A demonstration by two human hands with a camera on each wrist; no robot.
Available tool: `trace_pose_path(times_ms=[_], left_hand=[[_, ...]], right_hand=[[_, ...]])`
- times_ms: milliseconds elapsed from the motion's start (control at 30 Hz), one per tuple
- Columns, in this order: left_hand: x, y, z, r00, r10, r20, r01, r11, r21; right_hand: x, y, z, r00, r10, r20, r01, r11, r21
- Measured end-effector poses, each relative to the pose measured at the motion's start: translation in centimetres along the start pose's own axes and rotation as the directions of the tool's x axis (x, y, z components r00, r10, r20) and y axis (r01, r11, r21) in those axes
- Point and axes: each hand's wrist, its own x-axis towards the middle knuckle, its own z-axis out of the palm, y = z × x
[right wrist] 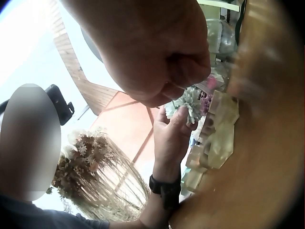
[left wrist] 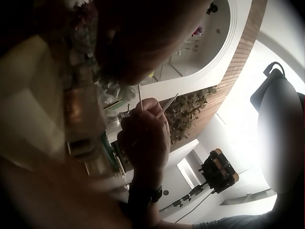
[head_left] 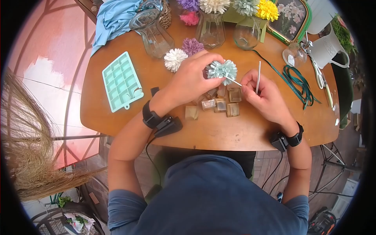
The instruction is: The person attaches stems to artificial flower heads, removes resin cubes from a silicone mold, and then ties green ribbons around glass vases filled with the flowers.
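- The translucent blocks lie in a cluster on the wooden worktop, some touching, in front of the seated person.
- The pale teal flower is held at the far side of the blocks.
- The left hand, beyond and slightly left of the blocks, holds the pale teal flower between its thumb and curled fingers.
- The right hand, to the right of the blocks, pinches a thin white stick with its fingertips; the stick reaches to the pale teal flower, though how deep its end goes cannot be told.
- A second stick juts up from the right hand, also right of the blocks.
- Left of the blocks lies a mint-green tray, divided into small square compartments.
- Beyond the blocks, leftward, a white flower and a mauve flower rest side by side.
- Farther beyond the blocks stand glass vases.
- Right of the blocks and farther off, a dark green ribbon lies in loose loops, with white-handled scissors near it.
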Motion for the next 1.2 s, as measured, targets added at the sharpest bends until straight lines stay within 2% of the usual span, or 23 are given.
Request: trace_pose_path(times_ms=[133, 233, 333, 433, 533, 633, 733, 767, 833, 933, 1033, 1133, 1200], left_hand=[[-0.1, -0.5, 0.3, 0.994, 0.1, -0.045, -0.098, 0.994, 0.047], [-0.2, -0.5, 0.4, 0.993, 0.108, -0.054, -0.103, 0.991, 0.084], [-0.4, 0.1, 0.8, 0.996, 0.085, -0.025, -0.084, 0.996, 0.036], [-0.5, 0.1, 1.1, 0.99, 0.133, -0.042, -0.129, 0.988, 0.08], [-0.2, -0.1, 0.7, 0.988, 0.146, -0.047, -0.142, 0.987, 0.079], [-0.3, 0.4, 0.4, 0.996, 0.084, 0.01, -0.084, 0.996, 0.017], [-0.3, 0.3, 0.5, 0.992, 0.126, -0.023, -0.126, 0.992, 0.011], [-0.2, 0.4, 0.5, 0.992, 0.122, -0.016, -0.122, 0.993, -0.006], [-0.2, 0.5, 0.5, 0.994, 0.112, -0.002, -0.112, 0.993, -0.041], [-0.2, 0.7, 0.4, 0.997, 0.066, 0.051, -0.062, 0.995, -0.081], [-0.1, 0.6, 0.3, 0.997, 0.064, 0.046, -0.057, 0.989, -0.136], [0.1, 0.6, 0.4, 0.987, 0.149, -0.055, -0.154, 0.983, -0.105], [0.2, 0.5, 0.3, 0.986, 0.16, -0.051, -0.165, 0.978, -0.124]], right_hand=[[0.0, -0.1, 0.1, 0.999, 0.036, 0.001, -0.035, 0.997, -0.07], [0.1, 0.0, 0.5, 0.999, 0.045, 0.003, -0.045, 0.995, -0.09], [0.3, 0.3, 0.8, 1.0, 0.018, 0.015, -0.017, 0.999, -0.047], [0.4, 1.1, 1.0, 1.0, -0.018, 0.02, 0.017, 1.0, 0.02], [0.5, 1.2, 1.1, 0.999, 0.02, 0.043, -0.033, 0.951, 0.308], [0.7, 1.3, 0.6, 0.99, 0.058, 0.131, -0.106, 0.915, 0.39], [0.7, 1.7, 0.7, 0.97, -0.028, 0.243, -0.098, 0.866, 0.49], [0.7, 1.4, 0.5, 0.952, 0.012, 0.304, -0.173, 0.844, 0.507], [0.4, 0.2, 0.0, 0.9, 0.083, 0.427, -0.322, 0.788, 0.525], [0.6, -0.4, -0.4, 0.87, 0.156, 0.468, -0.414, 0.746, 0.521], [0.6, 0.4, -0.2, 0.9, 0.115, 0.421, -0.365, 0.727, 0.581], [0.7, 0.1, -1.0, 0.856, 0.127, 0.501, -0.429, 0.715, 0.552], [0.5, -0.3, -0.5, 0.867, 0.162, 0.47, -0.396, 0.797, 0.456]])
